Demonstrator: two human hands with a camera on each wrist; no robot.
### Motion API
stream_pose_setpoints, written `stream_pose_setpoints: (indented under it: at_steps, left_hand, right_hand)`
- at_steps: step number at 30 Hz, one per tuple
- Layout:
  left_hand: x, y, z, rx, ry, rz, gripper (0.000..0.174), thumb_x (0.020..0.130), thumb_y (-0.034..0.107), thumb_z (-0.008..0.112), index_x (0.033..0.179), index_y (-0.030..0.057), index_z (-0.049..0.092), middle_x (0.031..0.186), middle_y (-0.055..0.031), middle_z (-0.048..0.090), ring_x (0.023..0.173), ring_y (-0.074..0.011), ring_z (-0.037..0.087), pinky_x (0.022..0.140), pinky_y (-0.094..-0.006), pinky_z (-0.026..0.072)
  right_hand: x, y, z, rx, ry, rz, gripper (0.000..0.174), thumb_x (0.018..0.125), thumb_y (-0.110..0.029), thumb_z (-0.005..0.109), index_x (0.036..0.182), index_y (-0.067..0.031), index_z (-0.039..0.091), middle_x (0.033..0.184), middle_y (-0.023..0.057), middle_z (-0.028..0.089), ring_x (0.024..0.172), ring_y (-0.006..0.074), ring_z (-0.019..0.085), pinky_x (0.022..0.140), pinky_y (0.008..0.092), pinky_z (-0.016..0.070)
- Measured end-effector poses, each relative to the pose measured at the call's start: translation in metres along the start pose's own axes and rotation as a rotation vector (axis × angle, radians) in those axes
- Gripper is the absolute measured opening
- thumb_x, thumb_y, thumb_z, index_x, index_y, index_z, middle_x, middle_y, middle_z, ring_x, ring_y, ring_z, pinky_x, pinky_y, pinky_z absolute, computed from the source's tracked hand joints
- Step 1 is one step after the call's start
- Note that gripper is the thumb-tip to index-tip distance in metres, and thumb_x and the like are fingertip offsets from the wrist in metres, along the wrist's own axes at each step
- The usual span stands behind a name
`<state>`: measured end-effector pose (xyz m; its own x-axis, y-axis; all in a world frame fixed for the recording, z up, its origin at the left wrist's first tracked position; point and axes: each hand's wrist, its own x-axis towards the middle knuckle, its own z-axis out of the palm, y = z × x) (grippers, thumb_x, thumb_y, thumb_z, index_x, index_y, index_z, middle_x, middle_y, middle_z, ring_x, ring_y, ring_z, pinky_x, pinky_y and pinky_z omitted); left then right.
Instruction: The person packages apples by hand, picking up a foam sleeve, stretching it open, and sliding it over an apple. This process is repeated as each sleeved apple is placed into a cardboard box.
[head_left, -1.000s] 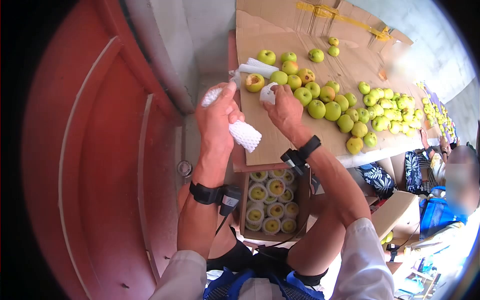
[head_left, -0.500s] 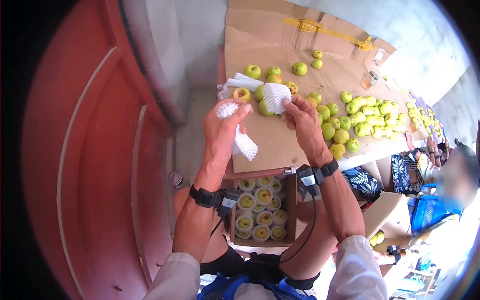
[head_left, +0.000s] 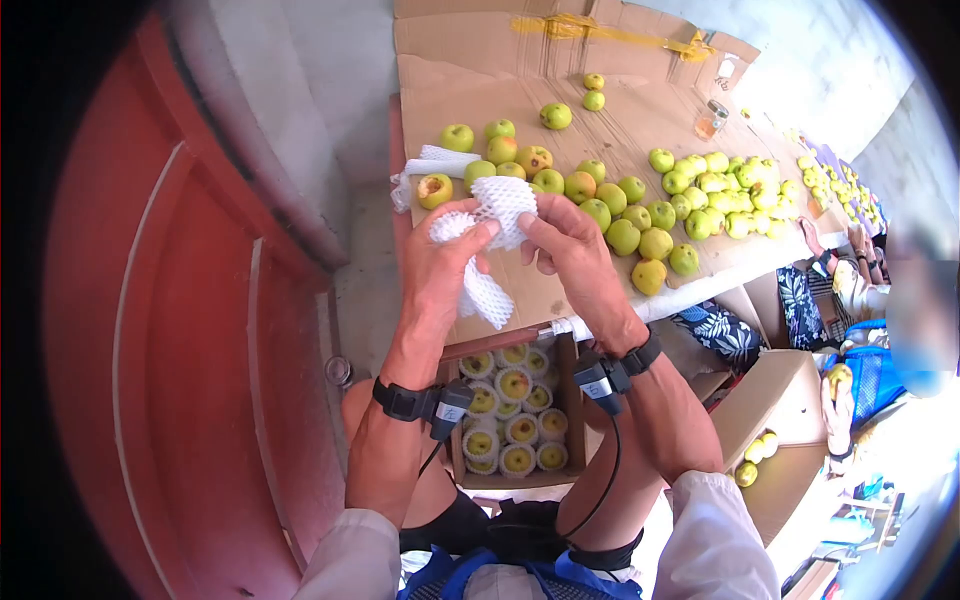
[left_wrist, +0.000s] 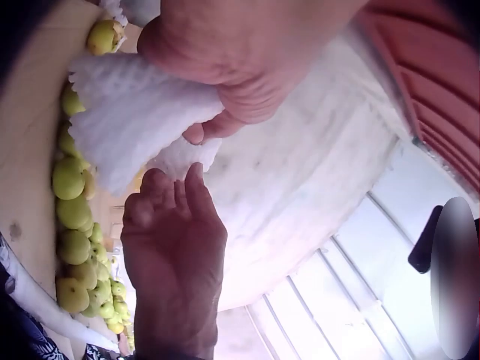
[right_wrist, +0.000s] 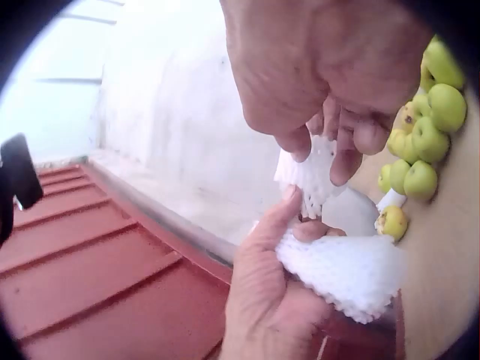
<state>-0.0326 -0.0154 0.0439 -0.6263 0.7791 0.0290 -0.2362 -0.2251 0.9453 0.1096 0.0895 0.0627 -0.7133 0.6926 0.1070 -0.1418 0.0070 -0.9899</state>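
Above the front edge of the cardboard-covered table, both hands are close together. My left hand [head_left: 432,268] grips a white foam net sleeve [head_left: 486,297] that hangs out below the fingers; its flared end shows in the right wrist view. Between the two hands, a second foam net [head_left: 506,203] stands up, pinched by the fingers and thumb of my right hand [head_left: 578,248]. Left fingertips are right at this net's lower side. Just beyond the hands lie loose green-yellow apples [head_left: 623,236], and an apple with a brown hollow [head_left: 435,190] sits at the left.
More rolled foam nets [head_left: 440,164] lie at the table's left edge. Under the table edge, a cardboard box [head_left: 577,440] holds apples in foam nets. A glass jar [head_left: 712,118] stands farther back. At right are another person and an open carton [head_left: 775,400]; a red door [head_left: 200,330] is at left.
My right hand picked up a foam net from among the apples and brought it left to my left hand. The left hand keeps its sleeve. The head view has shifted right.
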Motion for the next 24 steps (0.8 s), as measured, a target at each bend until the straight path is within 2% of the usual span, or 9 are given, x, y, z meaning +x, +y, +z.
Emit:
stream_pose_setpoints:
  at_steps: [2, 4, 5, 7, 8, 12, 14, 17, 24]
  left_hand:
    - [0.0, -0.003, 0.004, 0.01, 0.045, 0.036, 0.041, 0.085, 0.013, 0.081, 0.119, -0.0034, 0.065, 0.092, -0.0067, 0.069, 0.063, -0.0106, 0.058, 0.058, -0.0256, 0.0455]
    - [0.001, -0.005, 0.007, 0.055, 0.074, 0.065, 0.04, 0.086, 0.012, 0.079, 0.12, -0.0037, 0.066, 0.093, -0.0069, 0.069, 0.064, -0.0105, 0.059, 0.058, -0.0252, 0.0459]
    - [0.001, -0.005, 0.008, 0.093, 0.111, 0.098, 0.039, 0.088, 0.011, 0.077, 0.121, -0.0041, 0.066, 0.094, -0.0071, 0.07, 0.065, -0.0105, 0.06, 0.057, -0.0247, 0.0463]
    - [0.001, -0.008, 0.009, 0.111, 0.085, 0.115, 0.037, 0.089, 0.01, 0.076, 0.121, -0.0039, 0.066, 0.095, -0.0075, 0.07, 0.067, -0.0103, 0.061, 0.058, -0.0249, 0.0471]
    - [0.001, -0.01, 0.011, 0.127, 0.066, 0.136, 0.035, 0.09, 0.009, 0.075, 0.122, -0.0037, 0.066, 0.097, -0.0079, 0.071, 0.069, -0.0102, 0.062, 0.059, -0.0251, 0.048]
    - [-0.007, -0.005, 0.019, 0.117, 0.036, 0.125, 0.036, 0.088, 0.005, 0.075, 0.121, -0.005, 0.066, 0.102, -0.0087, 0.071, 0.075, -0.0115, 0.063, 0.063, -0.0261, 0.0497]
    - [-0.008, -0.004, 0.019, 0.137, -0.001, 0.12, 0.036, 0.088, 0.005, 0.075, 0.122, -0.0049, 0.066, 0.103, -0.0088, 0.071, 0.077, -0.0119, 0.063, 0.063, -0.0263, 0.0502]
    - [-0.011, -0.008, 0.022, 0.128, -0.043, 0.108, 0.037, 0.088, 0.006, 0.076, 0.121, -0.0046, 0.066, 0.104, -0.0093, 0.071, 0.076, -0.0117, 0.062, 0.063, -0.0262, 0.0501]
    - [-0.008, -0.01, 0.017, 0.144, 0.008, 0.094, 0.036, 0.088, 0.01, 0.076, 0.119, -0.0042, 0.066, 0.099, -0.0093, 0.072, 0.068, -0.0113, 0.062, 0.059, -0.0264, 0.0496]
  right_hand:
    - [-0.001, 0.007, 0.004, 0.029, 0.057, -0.06, 0.032, 0.097, -0.019, 0.073, 0.122, -0.003, 0.061, 0.097, 0.0023, 0.064, 0.075, 0.0072, 0.057, 0.066, 0.0265, 0.0461]
    - [0.001, 0.016, 0.008, -0.165, 0.287, -0.308, 0.041, 0.094, -0.018, 0.076, 0.125, 0.0001, 0.056, 0.109, 0.0084, 0.062, 0.072, 0.0124, 0.059, 0.065, 0.0318, 0.0503]
    - [0.0, 0.019, 0.007, -0.163, 0.297, -0.304, 0.041, 0.094, -0.018, 0.076, 0.125, 0.0001, 0.056, 0.109, 0.0084, 0.062, 0.072, 0.0124, 0.059, 0.065, 0.0318, 0.0503]
    - [-0.004, 0.017, 0.007, -0.539, 0.256, -0.524, 0.043, 0.092, -0.019, 0.078, 0.123, 0.0027, 0.057, 0.112, 0.0134, 0.06, 0.07, 0.0159, 0.059, 0.063, 0.0341, 0.0517]
    - [-0.006, 0.016, 0.01, -0.544, 0.239, -0.428, 0.043, 0.09, -0.019, 0.078, 0.121, 0.0045, 0.06, 0.109, 0.0158, 0.062, 0.071, 0.0203, 0.061, 0.067, 0.0335, 0.0531]
    - [0.0, 0.032, 0.004, -0.438, 0.241, -0.402, 0.038, 0.092, -0.018, 0.076, 0.119, 0.0051, 0.063, 0.107, 0.0157, 0.064, 0.078, 0.0195, 0.064, 0.074, 0.0322, 0.054]
    - [0.003, 0.035, 0.001, -0.142, 0.144, -0.254, 0.033, 0.095, -0.015, 0.072, 0.119, 0.0061, 0.064, 0.104, 0.0148, 0.068, 0.085, 0.0181, 0.066, 0.079, 0.0314, 0.054]
    - [-0.001, 0.037, 0.001, -0.17, 0.172, -0.14, 0.029, 0.097, -0.012, 0.067, 0.119, 0.0067, 0.063, 0.102, 0.0127, 0.07, 0.089, 0.0161, 0.066, 0.079, 0.0314, 0.0539]
    - [0.0, 0.039, -0.004, -0.286, 0.298, -0.259, 0.019, 0.099, -0.006, 0.061, 0.115, 0.0054, 0.064, 0.1, 0.0098, 0.07, 0.088, 0.0147, 0.064, 0.078, 0.0306, 0.0527]
